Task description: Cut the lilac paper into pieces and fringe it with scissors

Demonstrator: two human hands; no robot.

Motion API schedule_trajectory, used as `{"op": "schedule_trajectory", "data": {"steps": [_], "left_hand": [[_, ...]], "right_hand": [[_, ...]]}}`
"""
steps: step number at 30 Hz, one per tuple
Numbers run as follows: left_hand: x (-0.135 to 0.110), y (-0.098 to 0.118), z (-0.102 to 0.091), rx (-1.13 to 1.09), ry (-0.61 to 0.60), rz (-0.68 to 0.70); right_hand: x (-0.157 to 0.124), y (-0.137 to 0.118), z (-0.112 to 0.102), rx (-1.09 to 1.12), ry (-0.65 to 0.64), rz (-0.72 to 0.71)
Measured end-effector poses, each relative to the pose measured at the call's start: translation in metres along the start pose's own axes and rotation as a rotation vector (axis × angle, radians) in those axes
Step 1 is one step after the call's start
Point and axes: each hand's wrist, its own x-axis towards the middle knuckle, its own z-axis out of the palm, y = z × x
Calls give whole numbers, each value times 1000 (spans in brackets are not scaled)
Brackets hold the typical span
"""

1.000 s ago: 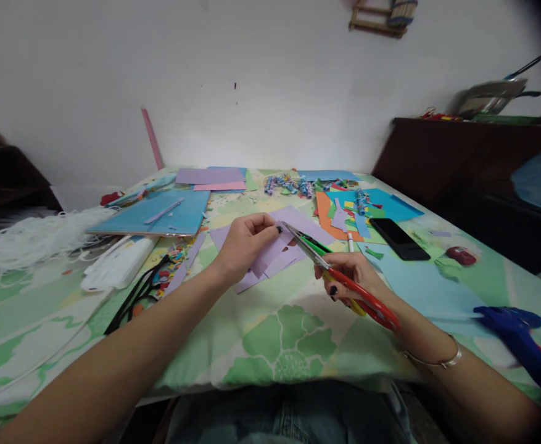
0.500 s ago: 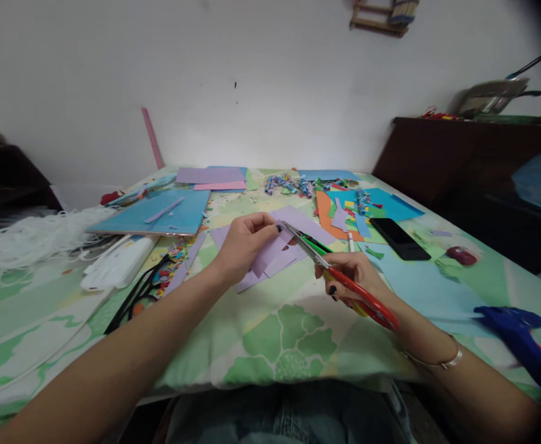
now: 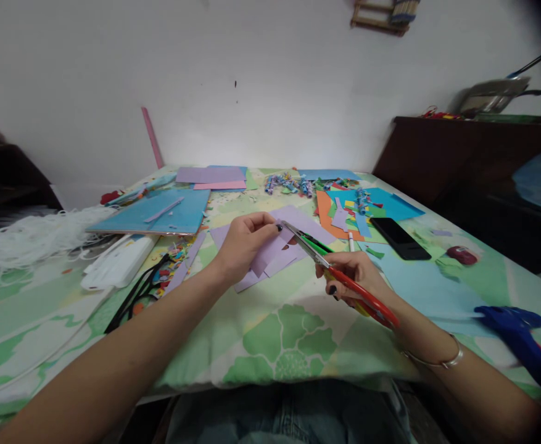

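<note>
My left hand (image 3: 247, 242) pinches a piece of purple paper (image 3: 270, 253) between thumb and fingers, a little above the table. My right hand (image 3: 351, 277) is wrapped round the red and yellow handles of a pair of scissors (image 3: 319, 256). The blades point up and left, and their tips meet the paper beside my left thumb. Below lie more purple sheets (image 3: 314, 222), partly covered by the held piece and my left hand. Something green and black, partly hidden, shows behind the blades.
A black phone (image 3: 400, 238) and a blue glue gun (image 3: 515, 333) lie on the right. Orange paper (image 3: 328, 216) with scraps sits behind. To the left are a blue folder (image 3: 159, 213), a white power strip (image 3: 117, 262), black-framed glasses (image 3: 145, 290) and white cord (image 3: 39, 240).
Almost nothing differs. Both hands, the scissors and the purple paper keep the same place, with the blade tips still at the paper.
</note>
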Motion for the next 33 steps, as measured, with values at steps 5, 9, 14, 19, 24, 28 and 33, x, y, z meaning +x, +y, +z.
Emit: {"op": "schedule_trajectory", "data": {"steps": [5,9,14,19,24,28,33], "left_hand": [[1,1,0,13,5,-5],[0,1,1,14,8,-8],[-1,2,2,-19,-20,-8],[-2,3,4,-7,-30,10],[-2,3,4,29,-23,25],[-1,3,3,56,3,18],[-1,1,2,70,11,20]], "right_hand": [[0,1,-1,0,-6,-8],[-1,-1,1,0,-19,-22],[1,3,-2,38,-115,-59],[3,10,-6,33,-171,-90],[3,8,-4,60,-147,-69],[2,5,-2,65,-131,-53],[2,3,-1,75,-108,-43]]}}
